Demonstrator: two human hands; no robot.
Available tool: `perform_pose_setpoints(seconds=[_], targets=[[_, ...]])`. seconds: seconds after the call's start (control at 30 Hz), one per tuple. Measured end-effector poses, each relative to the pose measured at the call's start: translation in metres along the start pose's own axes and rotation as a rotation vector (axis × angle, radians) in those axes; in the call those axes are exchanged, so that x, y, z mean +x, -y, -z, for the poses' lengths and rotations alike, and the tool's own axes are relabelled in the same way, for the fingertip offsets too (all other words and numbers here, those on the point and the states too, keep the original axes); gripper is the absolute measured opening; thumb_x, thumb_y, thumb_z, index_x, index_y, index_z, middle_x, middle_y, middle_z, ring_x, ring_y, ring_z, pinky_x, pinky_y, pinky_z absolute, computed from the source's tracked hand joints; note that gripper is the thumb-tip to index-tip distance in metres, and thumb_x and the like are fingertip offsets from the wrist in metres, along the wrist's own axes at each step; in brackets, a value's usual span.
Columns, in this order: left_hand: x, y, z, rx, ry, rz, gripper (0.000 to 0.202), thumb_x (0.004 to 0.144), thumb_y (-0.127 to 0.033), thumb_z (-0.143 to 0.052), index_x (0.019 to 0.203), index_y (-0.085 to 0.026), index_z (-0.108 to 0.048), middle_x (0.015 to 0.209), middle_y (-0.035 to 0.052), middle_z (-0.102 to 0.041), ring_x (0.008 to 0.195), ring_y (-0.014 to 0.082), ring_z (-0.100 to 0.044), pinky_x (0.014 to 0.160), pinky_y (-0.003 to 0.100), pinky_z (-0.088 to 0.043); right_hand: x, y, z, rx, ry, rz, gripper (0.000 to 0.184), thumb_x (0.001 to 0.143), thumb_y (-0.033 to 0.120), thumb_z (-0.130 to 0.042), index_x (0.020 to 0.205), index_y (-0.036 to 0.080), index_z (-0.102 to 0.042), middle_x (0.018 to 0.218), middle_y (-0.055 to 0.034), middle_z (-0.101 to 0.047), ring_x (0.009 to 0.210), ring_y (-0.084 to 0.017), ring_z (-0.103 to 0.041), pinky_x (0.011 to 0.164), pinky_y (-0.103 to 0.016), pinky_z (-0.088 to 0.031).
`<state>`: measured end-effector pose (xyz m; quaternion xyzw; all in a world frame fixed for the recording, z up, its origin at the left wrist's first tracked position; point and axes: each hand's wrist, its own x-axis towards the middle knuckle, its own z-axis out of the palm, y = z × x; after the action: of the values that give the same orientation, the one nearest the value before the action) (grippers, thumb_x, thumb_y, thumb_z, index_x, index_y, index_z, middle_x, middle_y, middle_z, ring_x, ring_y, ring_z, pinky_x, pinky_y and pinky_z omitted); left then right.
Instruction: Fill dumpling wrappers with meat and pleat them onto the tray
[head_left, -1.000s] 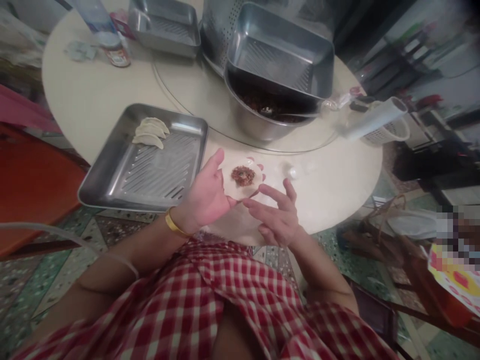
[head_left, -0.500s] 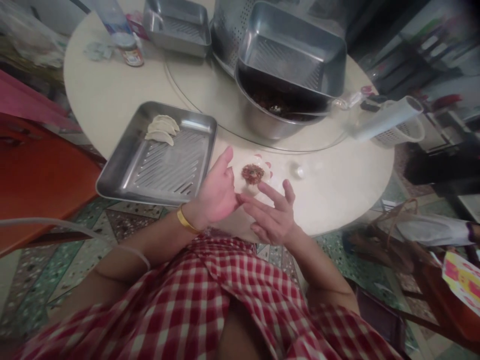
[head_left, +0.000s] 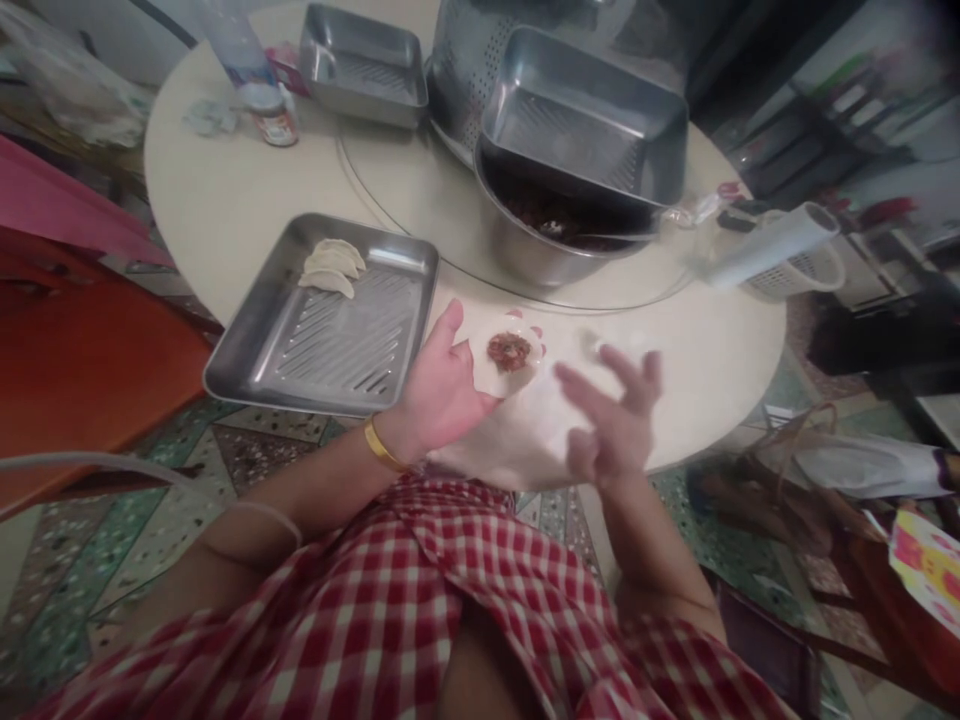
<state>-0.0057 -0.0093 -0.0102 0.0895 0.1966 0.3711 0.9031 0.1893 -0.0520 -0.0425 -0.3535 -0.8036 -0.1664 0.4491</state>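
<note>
My left hand (head_left: 442,385), with a yellow band at its wrist, holds a round dumpling wrapper (head_left: 491,372). The wrapper lies across the fingers, and their tips show along its far edge. On it rests a mound of reddish-brown filling (head_left: 508,351). My right hand (head_left: 611,415) is off to the right of the wrapper, slightly blurred, its fingers apart and nothing in them. Just beyond its fingertips a small whitish thing (head_left: 592,343) stands on the table; its kind is unclear. To the left, several folded dumplings (head_left: 330,270) lie in a metal tray (head_left: 262,385).
A metal bowl (head_left: 529,255) of dark filling stands behind my hands, with a deep metal pan (head_left: 660,120) resting over it. Further back are a perforated colander (head_left: 457,80), another metal pan (head_left: 375,105) and a jar (head_left: 276,127). A plastic roll (head_left: 780,245) lies over a white basket (head_left: 817,270).
My right hand has drawn away from the wrapper to the right, its fingers lifting and spreading. My left hand still holds the wrapper in nearly the same place.
</note>
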Motion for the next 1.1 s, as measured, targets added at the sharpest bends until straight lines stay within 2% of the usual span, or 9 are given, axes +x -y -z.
perform_pose_setpoints(seconds=[0.1,0.23,0.37,0.47,0.6,0.7,0.77,0.93,1.1], targets=[[0.002,0.0,0.003,0.008,0.002,-0.017,0.063,0.099,-0.06,-0.027,0.124,-0.014,-0.063,0.109,0.0092,-0.074,0.115,0.0246,-0.066,0.107,0.04,-0.045,-0.014,-0.043,0.02,-0.314,-0.017,-0.315,0.036,0.097,0.034,-0.043,0.127,0.023,-0.061,0.117,-0.0082,-0.07,0.13,-0.029,-0.053,0.119,-0.059,-0.023],[0.004,0.003,0.003,0.029,-0.022,0.01,0.062,0.098,-0.061,-0.032,0.125,-0.016,-0.064,0.108,0.0085,-0.075,0.121,0.0269,-0.062,0.111,0.043,-0.042,-0.038,-0.089,0.024,-0.491,0.185,-0.619,0.046,0.1,0.043,-0.031,0.11,0.015,-0.066,0.109,-0.0162,-0.07,0.131,-0.035,-0.051,0.113,-0.066,-0.027],[0.005,0.005,0.001,0.008,-0.037,0.038,0.062,0.098,-0.06,-0.032,0.128,-0.015,-0.063,0.111,0.0099,-0.074,0.119,0.0274,-0.063,0.111,0.044,-0.04,-0.051,-0.106,0.014,-0.51,0.305,-0.623,0.049,0.1,0.042,-0.028,0.109,0.016,-0.067,0.108,-0.0161,-0.071,0.132,-0.034,-0.051,0.114,-0.068,-0.022],[0.006,0.006,0.002,-0.015,-0.034,0.039,0.063,0.099,-0.06,-0.03,0.131,-0.015,-0.06,0.112,0.0101,-0.074,0.115,0.0253,-0.065,0.111,0.042,-0.039,-0.046,-0.104,0.014,-0.52,0.265,-0.616,0.054,0.1,0.045,-0.026,0.105,0.015,-0.07,0.104,-0.0169,-0.071,0.129,-0.036,-0.054,0.113,-0.069,-0.023],[0.008,0.007,0.004,-0.056,-0.031,0.029,0.062,0.099,-0.059,-0.03,0.136,-0.018,-0.057,0.116,0.0103,-0.072,0.112,0.0235,-0.067,0.11,0.04,-0.04,-0.025,-0.067,0.025,-0.452,0.044,-0.543,0.048,0.1,0.043,-0.03,0.115,0.017,-0.067,0.112,-0.0151,-0.071,0.129,-0.035,-0.056,0.114,-0.067,-0.027],[0.008,0.007,0.004,-0.067,-0.004,0.043,0.061,0.099,-0.06,-0.031,0.134,-0.018,-0.058,0.115,0.0102,-0.073,0.11,0.0237,-0.068,0.107,0.04,-0.043,-0.009,-0.031,0.028,-0.271,0.044,-0.31,0.039,0.099,0.038,-0.037,0.126,0.024,-0.06,0.115,-0.0085,-0.072,0.133,-0.029,-0.054,0.122,-0.059,-0.022],[0.006,0.006,0.002,-0.058,0.005,0.051,0.061,0.099,-0.06,-0.03,0.131,-0.019,-0.06,0.113,0.0089,-0.073,0.109,0.0241,-0.068,0.105,0.04,-0.045,-0.006,-0.026,0.025,-0.264,0.02,-0.266,0.033,0.097,0.035,-0.041,0.126,0.03,-0.057,0.112,-0.0034,-0.073,0.134,-0.026,-0.052,0.124,-0.057,-0.018],[0.005,0.003,0.004,-0.043,-0.034,0.049,0.06,0.1,-0.059,-0.028,0.121,-0.018,-0.066,0.109,0.0092,-0.074,0.107,0.023,-0.069,0.1,0.038,-0.05,-0.029,-0.08,0.023,-0.444,0.153,-0.647,0.041,0.101,0.039,-0.025,0.112,0.021,-0.06,0.11,-0.0107,-0.07,0.137,-0.03,-0.048,0.117,-0.068,-0.019],[0.009,0.006,0.005,-0.03,-0.007,0.051,0.06,0.1,-0.059,-0.027,0.121,-0.018,-0.066,0.106,0.0096,-0.075,0.103,0.0228,-0.071,0.095,0.038,-0.052,-0.049,-0.109,0.021,-0.444,0.359,-0.687,0.052,0.102,0.042,-0.016,0.107,0.018,-0.062,0.116,-0.0113,-0.07,0.14,-0.03,-0.044,0.118,-0.066,-0.016]])
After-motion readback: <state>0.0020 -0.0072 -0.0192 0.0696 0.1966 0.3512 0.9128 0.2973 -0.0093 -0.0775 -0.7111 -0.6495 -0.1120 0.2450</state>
